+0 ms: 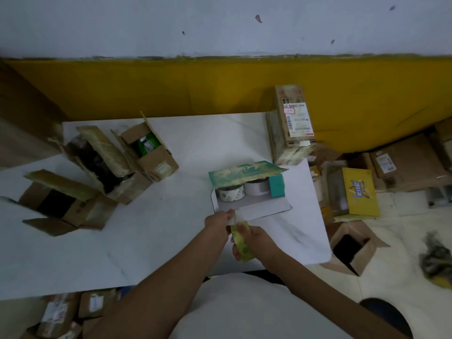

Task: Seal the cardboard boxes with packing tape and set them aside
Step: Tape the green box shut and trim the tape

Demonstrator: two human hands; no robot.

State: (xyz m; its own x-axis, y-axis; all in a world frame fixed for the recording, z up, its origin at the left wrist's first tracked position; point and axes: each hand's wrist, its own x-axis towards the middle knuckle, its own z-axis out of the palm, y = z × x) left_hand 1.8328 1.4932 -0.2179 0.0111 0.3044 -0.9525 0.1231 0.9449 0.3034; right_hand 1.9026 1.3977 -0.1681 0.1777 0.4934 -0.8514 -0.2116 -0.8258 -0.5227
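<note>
Head view — tape roll (241, 244) in right hand (260, 242), open boxes (156, 165) left

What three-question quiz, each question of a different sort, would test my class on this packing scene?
1. True or false: the teal-lidded box is already closed.
2. What does the right hand grip? A. scissors B. a tape roll C. a jar
3. Fill in: the number of open brown boxes on the left part of the table is ___.

Key: 1. False, its lid stands open. 2. B. 3. Three.
</note>
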